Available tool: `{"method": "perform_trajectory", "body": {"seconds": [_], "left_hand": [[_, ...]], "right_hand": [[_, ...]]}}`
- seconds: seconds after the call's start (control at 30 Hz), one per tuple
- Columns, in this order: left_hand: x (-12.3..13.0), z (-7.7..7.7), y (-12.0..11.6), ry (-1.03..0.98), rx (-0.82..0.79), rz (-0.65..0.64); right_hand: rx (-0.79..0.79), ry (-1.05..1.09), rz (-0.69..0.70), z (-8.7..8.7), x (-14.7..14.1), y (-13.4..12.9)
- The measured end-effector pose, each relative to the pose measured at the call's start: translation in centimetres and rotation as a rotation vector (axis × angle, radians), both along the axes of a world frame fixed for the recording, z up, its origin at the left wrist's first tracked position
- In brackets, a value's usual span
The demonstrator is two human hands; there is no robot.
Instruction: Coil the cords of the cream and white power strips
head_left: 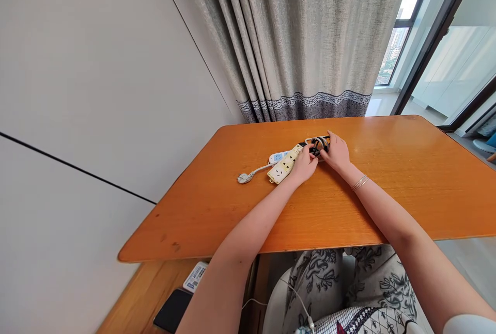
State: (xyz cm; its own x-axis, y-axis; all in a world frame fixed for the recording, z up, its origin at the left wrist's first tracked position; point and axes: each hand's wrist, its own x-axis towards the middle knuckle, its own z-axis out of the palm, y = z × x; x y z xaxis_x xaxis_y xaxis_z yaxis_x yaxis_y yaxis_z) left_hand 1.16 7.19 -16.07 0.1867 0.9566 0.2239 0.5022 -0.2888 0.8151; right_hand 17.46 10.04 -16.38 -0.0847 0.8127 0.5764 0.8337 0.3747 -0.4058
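A cream power strip (284, 165) lies on the orange wooden table (240, 210), with a white and blue power strip (278, 157) just behind it. A grey cord runs left from them to a plug (244, 178). A coil of black cable (320, 144) sits at the cream strip's far end. My left hand (303, 165) rests on that end of the cream strip, fingers at the coil. My right hand (336, 151) closes on the black coil from the right. A thin bracelet is on my right wrist.
A grey curtain (302, 40) hangs behind the table, a white wall stands at left and a glass door at right. Below the table's near edge a lower wooden surface holds a black phone (172, 309) and a small white card (196, 275).
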Motion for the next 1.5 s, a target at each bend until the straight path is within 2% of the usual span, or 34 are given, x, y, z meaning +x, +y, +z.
{"method": "perform_trajectory", "body": {"seconds": [0.13,0.27,0.53,0.67,0.87,1.0,1.1,1.33,1.43,1.5], "left_hand": [[0.3,0.4,0.0,0.131,0.076,-0.015],[0.6,0.9,0.2,0.223,0.102,0.013],[1.0,2.1,0.4,0.257,0.073,0.126],[1.7,2.5,1.0,0.278,0.041,0.182],[1.8,2.8,1.3,0.363,0.053,0.207],[1.7,3.0,0.9,0.409,0.057,0.199],[1.7,3.1,0.7,0.401,0.059,0.193],[1.4,3.4,0.7,0.337,0.020,0.181],[1.3,3.5,0.9,0.351,0.008,0.166],[1.2,3.6,1.0,0.384,0.013,0.165]], "right_hand": [[-0.066,0.145,0.054,0.0,0.4,0.4],[-0.069,0.239,0.080,0.2,0.0,0.3],[-0.056,0.253,0.118,0.6,-0.6,-0.1],[-0.073,0.179,0.051,1.3,-0.8,-0.7],[-0.122,-0.071,-0.063,3.0,-1.2,-1.4],[-0.148,-0.097,-0.122,3.1,-1.1,-1.3],[-0.152,-0.027,-0.117,2.7,-0.8,-1.0],[-0.172,0.238,-0.004,1.7,0.2,-0.1],[-0.213,0.275,0.007,1.8,0.3,0.1],[-0.222,0.222,0.012,1.9,0.3,0.1]]}}
